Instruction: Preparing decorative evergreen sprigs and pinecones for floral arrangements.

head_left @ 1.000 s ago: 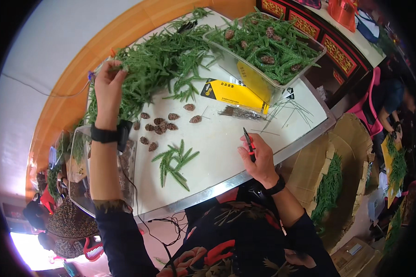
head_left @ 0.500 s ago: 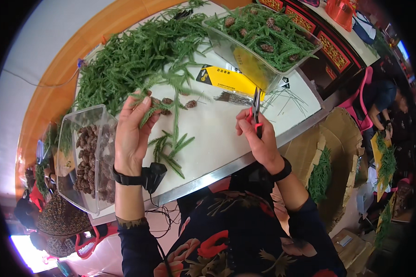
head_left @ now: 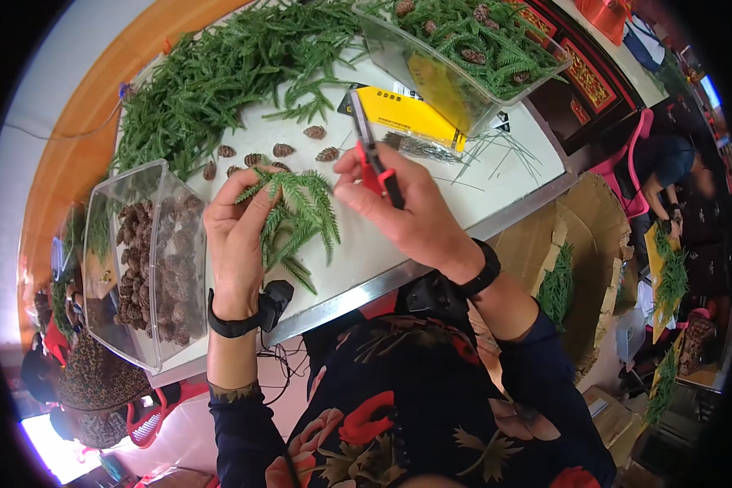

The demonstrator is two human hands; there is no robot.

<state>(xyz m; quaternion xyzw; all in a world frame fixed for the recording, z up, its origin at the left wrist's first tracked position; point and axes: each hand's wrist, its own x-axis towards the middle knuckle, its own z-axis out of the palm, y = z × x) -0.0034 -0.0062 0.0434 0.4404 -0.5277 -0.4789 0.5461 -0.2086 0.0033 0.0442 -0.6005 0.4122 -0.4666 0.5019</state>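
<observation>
Left hand (head_left: 237,232) pinched, fingertips closed on a green sprig (head_left: 305,203) above the near part of the desk (head_left: 358,264); right hand (head_left: 423,213) curled round red-handled pliers (head_left: 372,159). No cone visible on the held sprig. Loose cones (head_left: 283,150) lie beyond. Far clear bin (head_left: 468,96): greenery mixed with cones, whether joined unclear. Left clear bin (head_left: 122,346): many cones. Large greenery heap (head_left: 220,77) apparently unworked.

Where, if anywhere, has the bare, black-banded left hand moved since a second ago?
Yes: against the white table, the left hand has come from the pile of green needled sprigs toward the silver near edge.
</observation>
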